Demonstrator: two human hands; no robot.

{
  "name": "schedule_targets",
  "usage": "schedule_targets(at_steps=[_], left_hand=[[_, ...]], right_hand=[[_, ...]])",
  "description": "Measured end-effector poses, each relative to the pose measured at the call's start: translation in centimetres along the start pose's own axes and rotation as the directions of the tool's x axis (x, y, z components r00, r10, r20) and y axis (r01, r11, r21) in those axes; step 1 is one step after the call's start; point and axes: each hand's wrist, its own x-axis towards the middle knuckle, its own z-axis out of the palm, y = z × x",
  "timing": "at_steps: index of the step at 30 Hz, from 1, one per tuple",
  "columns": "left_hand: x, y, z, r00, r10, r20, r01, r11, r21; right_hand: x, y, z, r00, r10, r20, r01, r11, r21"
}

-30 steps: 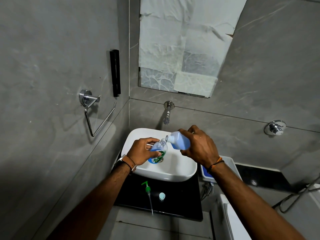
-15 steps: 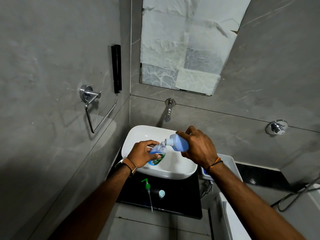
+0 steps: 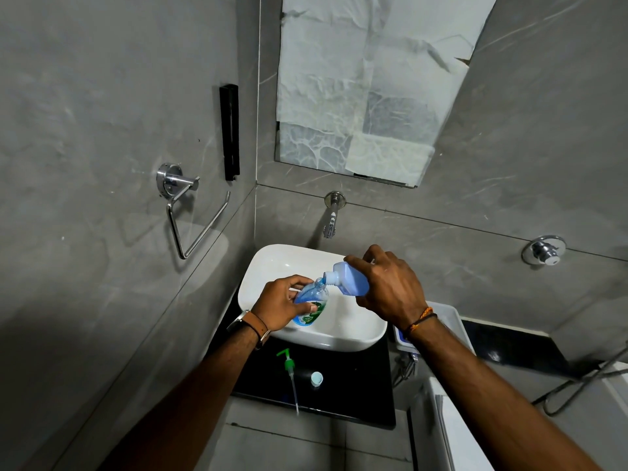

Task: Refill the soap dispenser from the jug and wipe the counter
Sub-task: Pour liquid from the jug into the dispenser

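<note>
The left hand [image 3: 278, 305] is wrapped around the belly of the soap dispenser [image 3: 311, 305], fingers closed on its labelled side, holding it tilted above the white basin [image 3: 272, 266] that sits at the back of the black surface [image 3: 353, 385]. The right hand [image 3: 387, 287] is closed around the body of the blue jug [image 3: 350, 278], tipped so its spout meets the dispenser's open neck.

Both are thin plastic bottles and probably light, though the jug's weight likely shifts as liquid moves toward the spout. The walls will give if squeezed, which could push soap out in a surge, so a firm but not crushing hold mid-body suits both. Any soap run down the sides would make them slippery; holding the dispenser low, away from the neck, looks wise.

The green pump [image 3: 289, 365] lies near the surface's front edge, its tube overhanging, with the small blue cap [image 3: 316, 378] just beside it.
</note>
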Motion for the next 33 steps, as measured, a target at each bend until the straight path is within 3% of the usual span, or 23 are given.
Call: schedule_targets(at_steps=[33], left_hand=[[-0.5,0.32,0.32,1.0,0.0,0.005,0.0,1.0,0.025]], right_hand=[[-0.31,-0.31,-0.16,1.0,0.014,0.02,-0.014,1.0,-0.003]])
